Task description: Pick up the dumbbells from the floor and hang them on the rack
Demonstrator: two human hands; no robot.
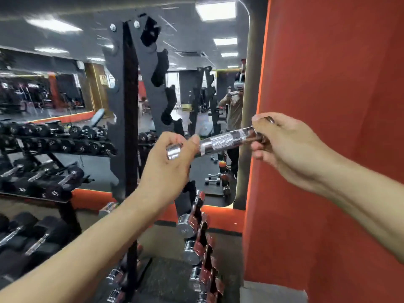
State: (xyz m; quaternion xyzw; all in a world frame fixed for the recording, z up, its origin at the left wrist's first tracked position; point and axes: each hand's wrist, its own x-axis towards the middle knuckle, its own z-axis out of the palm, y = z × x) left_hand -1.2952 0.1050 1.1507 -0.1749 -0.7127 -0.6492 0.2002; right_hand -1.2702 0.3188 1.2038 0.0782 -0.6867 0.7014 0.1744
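Observation:
A chrome dumbbell (220,142) with a knurled handle is held level in the air between both hands. My left hand (168,169) grips its left end; the chrome head shows between the fingers. My right hand (284,147) covers its right end. Just behind stands the tall black rack (129,101) with notched side plates; its upper notches (160,72) are bare. Lower down on the rack hang several chrome dumbbells (188,226).
A long rack of black hex dumbbells (54,149) fills the left side. A wall mirror (196,84) behind the rack reflects the gym and small dumbbells on the floor. An orange wall (328,84) closes the right side.

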